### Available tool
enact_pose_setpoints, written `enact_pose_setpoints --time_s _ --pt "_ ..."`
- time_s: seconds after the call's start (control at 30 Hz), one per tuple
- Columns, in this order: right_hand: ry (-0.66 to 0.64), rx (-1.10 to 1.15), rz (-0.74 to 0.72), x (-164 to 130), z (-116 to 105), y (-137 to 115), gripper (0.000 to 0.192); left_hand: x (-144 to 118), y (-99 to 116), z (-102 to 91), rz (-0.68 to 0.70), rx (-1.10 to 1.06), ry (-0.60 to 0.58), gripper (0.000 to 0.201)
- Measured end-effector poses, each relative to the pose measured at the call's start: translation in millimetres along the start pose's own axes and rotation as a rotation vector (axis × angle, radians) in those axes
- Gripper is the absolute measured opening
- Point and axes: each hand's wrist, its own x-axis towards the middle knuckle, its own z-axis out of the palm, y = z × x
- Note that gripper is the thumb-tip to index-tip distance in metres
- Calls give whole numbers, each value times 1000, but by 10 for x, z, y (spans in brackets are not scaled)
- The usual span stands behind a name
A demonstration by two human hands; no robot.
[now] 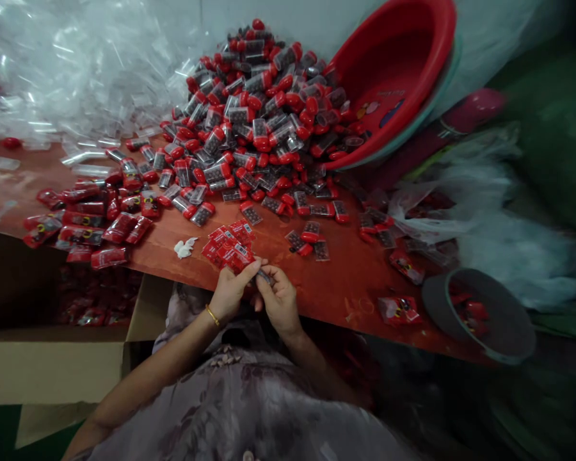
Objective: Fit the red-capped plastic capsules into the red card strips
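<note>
Head view: left hand (229,289) and right hand (279,299) pinch one small tube (264,277)

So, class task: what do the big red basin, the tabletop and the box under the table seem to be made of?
Basin: glossy moulded plastic, by its smooth shine and thin rim. Tabletop: probably reddish-brown wood or laminate, with a faint grain-like pattern. Box: plain matt brown cardboard, with flat folded flaps.

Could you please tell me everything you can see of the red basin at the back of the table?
The red basin looks like smooth plastic, round and deep, nested in a teal one. It is tipped steeply on its side, mouth facing left, against the pale wall. Faint printed figures show inside; otherwise it looks empty. Its lower rim meets the heap of red-capped tubes spilling over the table.
</note>
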Motion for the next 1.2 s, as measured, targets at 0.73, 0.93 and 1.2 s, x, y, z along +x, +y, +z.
enact_pose_setpoints --time_s 0.73,0.93,1.2 --pt "39 27 6 61 41 -89 30 25 -18 -1 78 -65 42 45" --pt "-22 30 5 102 22 -84 30 30 23 -35 29 -108 7 39" --pt "-28 -107 -42 104 -98 -95 23 34 56 -108 26 -179 -19 37"
